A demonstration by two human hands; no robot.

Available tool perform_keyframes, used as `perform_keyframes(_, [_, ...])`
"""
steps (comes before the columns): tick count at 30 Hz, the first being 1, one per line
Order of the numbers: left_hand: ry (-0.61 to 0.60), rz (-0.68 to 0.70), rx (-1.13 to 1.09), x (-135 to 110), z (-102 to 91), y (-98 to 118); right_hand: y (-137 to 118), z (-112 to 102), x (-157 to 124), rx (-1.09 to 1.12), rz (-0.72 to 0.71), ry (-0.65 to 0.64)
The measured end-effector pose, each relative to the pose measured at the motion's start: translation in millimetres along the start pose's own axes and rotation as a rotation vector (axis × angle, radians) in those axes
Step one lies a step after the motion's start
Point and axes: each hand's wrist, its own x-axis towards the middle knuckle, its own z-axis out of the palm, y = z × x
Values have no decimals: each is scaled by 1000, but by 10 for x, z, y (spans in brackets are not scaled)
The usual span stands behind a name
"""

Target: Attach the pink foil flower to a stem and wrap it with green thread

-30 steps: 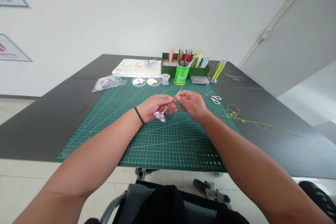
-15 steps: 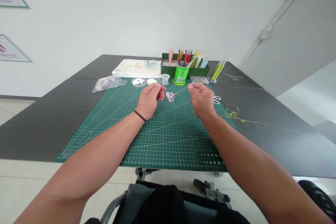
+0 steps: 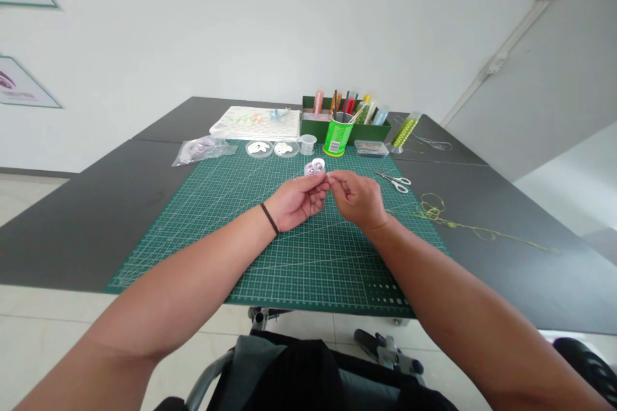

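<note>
The pale purple flower (image 3: 315, 167) is held over the desk (image 3: 96, 231), just past the left hand (image 3: 299, 202) toward the far edge; its long axis is hidden. It seems pinched by that nearer hand; the touching right hand's (image 3: 357, 199) grip cannot be told.

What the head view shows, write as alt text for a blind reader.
A person's left hand and right hand meet at the fingertips beside a small pale-purple flower, over a green gridded mat. Behind stand a green can and a box of tubes; scissors lie right.
</note>
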Motion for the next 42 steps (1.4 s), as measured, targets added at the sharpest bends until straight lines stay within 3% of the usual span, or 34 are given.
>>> perform_keyframes(8, [22,-15,-19,-4,-22,20,86,-44,52,-153,-271,-137])
perform_keyframes(14, [-59,35,101,-21,-72,73,145,-59,64,-279,-475,-106])
perform_keyframes(18, [-42,56,231,-16,-96,90,182,-38,60,-310,-577,-44])
perform_keyframes(28, [50,340,563,95,-117,-42,189,-2,40,-321,-378,-95])
perform_keyframes(35, [117,538,749,249,-227,-127,180,72,22,-304,-164,-156])
perform_keyframes(42, [221,523,761,339,-294,-94,154,87,63,-248,60,-178])
